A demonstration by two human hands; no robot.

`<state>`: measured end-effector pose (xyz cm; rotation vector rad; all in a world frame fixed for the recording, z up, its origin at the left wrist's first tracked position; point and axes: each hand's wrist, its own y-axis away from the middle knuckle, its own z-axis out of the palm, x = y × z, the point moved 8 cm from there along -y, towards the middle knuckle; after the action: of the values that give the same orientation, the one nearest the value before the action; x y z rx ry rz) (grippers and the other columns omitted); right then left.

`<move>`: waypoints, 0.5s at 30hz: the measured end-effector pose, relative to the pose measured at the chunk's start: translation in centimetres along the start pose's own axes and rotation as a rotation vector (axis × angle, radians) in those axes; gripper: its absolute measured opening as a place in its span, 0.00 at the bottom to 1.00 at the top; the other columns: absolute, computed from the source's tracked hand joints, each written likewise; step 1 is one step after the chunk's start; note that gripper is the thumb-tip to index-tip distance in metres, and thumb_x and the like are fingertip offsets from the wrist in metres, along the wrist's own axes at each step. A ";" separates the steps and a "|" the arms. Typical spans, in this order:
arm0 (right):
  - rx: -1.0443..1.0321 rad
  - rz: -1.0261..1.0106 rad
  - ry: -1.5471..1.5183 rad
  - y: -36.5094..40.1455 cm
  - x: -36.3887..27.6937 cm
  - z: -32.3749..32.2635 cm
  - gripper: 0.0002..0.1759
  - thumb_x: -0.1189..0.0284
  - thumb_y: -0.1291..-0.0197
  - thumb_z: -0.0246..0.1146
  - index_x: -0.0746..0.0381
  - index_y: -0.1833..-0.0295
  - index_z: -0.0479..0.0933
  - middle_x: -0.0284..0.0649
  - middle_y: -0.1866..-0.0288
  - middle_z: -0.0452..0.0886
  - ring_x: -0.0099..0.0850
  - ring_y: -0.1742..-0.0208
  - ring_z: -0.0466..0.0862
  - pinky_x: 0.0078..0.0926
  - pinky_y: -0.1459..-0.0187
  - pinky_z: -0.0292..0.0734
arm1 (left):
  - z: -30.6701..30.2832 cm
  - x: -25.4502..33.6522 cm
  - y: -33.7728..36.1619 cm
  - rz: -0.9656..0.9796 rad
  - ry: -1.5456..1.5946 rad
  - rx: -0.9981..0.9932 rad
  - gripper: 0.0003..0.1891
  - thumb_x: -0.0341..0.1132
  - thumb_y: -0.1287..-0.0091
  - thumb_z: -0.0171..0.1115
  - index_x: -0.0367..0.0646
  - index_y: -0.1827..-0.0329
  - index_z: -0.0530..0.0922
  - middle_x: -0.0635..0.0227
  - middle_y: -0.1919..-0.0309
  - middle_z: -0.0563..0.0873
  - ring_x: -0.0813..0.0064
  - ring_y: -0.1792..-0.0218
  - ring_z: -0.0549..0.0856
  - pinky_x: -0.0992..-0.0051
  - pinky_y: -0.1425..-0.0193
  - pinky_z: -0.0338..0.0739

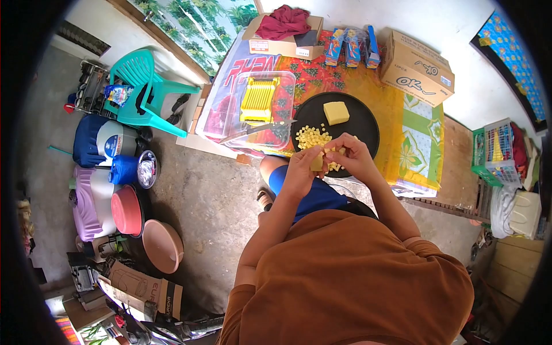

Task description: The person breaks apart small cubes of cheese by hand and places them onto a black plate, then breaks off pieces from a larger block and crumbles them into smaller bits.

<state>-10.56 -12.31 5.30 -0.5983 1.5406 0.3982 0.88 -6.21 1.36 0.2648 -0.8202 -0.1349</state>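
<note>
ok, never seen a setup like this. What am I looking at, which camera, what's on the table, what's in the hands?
No machine here: it's a person working bare-handed. The single picture comes from a camera on their head, looking forward and down, so their brown shirt fills the bottom.

On the cloth-covered table is a round black tray with a pale yellow block and many small cubes. Left of it, a knife lies across a clear container with a yellow ridged item inside.

The left hand holds a yellow piece. The right hand has its fingertips close by; its grip is unclear.
</note>
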 end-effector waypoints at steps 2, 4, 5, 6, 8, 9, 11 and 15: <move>0.006 0.027 -0.190 0.1 0.1 0.4 0.12 0.70 0.41 0.68 0.62 0.53 0.81 0.28 0.69 0.71 0.16 0.67 0.73 0.14 0.64 0.68 | 0.0 -0.1 0.0 -0.016 0.024 0.002 0.17 0.44 0.28 0.56 0.37 0.54 0.81 0.68 0.70 0.84 0.79 0.73 0.81 0.79 0.73 0.74; 0.036 0.069 -0.225 0.1 0.9 0.1 0.11 0.70 0.40 0.67 0.64 0.54 0.80 0.27 0.70 0.73 0.16 0.66 0.75 0.14 0.63 0.69 | -0.2 -0.3 -0.1 -0.039 0.052 0.006 0.18 0.44 0.27 0.55 0.36 0.51 0.80 0.67 0.70 0.84 0.78 0.73 0.82 0.78 0.73 0.74; 0.052 0.090 -0.242 0.2 1.4 -0.2 0.11 0.71 0.39 0.67 0.64 0.54 0.80 0.27 0.70 0.74 0.16 0.65 0.76 0.14 0.62 0.70 | -0.4 -0.5 -0.2 -0.054 0.067 0.011 0.19 0.45 0.27 0.54 0.36 0.50 0.79 0.67 0.69 0.84 0.78 0.73 0.82 0.78 0.73 0.74; 0.076 0.122 -0.180 0.2 2.4 -0.6 0.11 0.71 0.40 0.67 0.64 0.54 0.80 0.29 0.71 0.75 0.17 0.66 0.76 0.15 0.62 0.71 | -0.5 -0.6 -0.3 -0.068 0.082 0.015 0.19 0.45 0.27 0.53 0.36 0.49 0.79 0.66 0.69 0.84 0.77 0.73 0.82 0.78 0.73 0.75; 0.126 0.185 -0.052 0.3 4.9 -1.7 0.12 0.70 0.41 0.67 0.64 0.55 0.80 0.32 0.72 0.77 0.20 0.67 0.78 0.18 0.61 0.72 | -1.0 -0.9 -0.4 -0.102 0.116 0.039 0.20 0.45 0.26 0.53 0.36 0.48 0.78 0.65 0.68 0.85 0.76 0.72 0.83 0.77 0.73 0.75; 0.101 0.224 0.132 0.4 5.7 -2.1 0.13 0.69 0.43 0.68 0.64 0.55 0.80 0.34 0.72 0.77 0.22 0.67 0.78 0.19 0.61 0.73 | -1.2 -1.2 -0.4 -0.120 0.133 0.051 0.20 0.45 0.26 0.52 0.36 0.47 0.78 0.65 0.67 0.85 0.76 0.72 0.83 0.77 0.73 0.75; 0.047 0.296 0.502 0.7 7.4 -2.7 0.15 0.68 0.46 0.69 0.63 0.54 0.79 0.38 0.71 0.77 0.27 0.67 0.79 0.23 0.61 0.74 | -1.3 -1.4 -0.5 -0.133 0.151 0.049 0.20 0.45 0.26 0.52 0.36 0.46 0.77 0.64 0.67 0.85 0.75 0.72 0.83 0.77 0.72 0.75; 0.038 0.202 0.587 1.8 11.8 -2.8 0.18 0.67 0.49 0.70 0.62 0.53 0.79 0.42 0.68 0.77 0.32 0.66 0.80 0.26 0.60 0.75 | -1.5 -1.6 -0.4 -0.150 0.165 0.053 0.20 0.45 0.26 0.52 0.36 0.45 0.76 0.65 0.66 0.84 0.75 0.71 0.83 0.77 0.72 0.76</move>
<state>-13.71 -14.03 -6.39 -0.5582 2.1768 0.3607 0.89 -5.97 -0.82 0.3830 -0.6399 -0.2293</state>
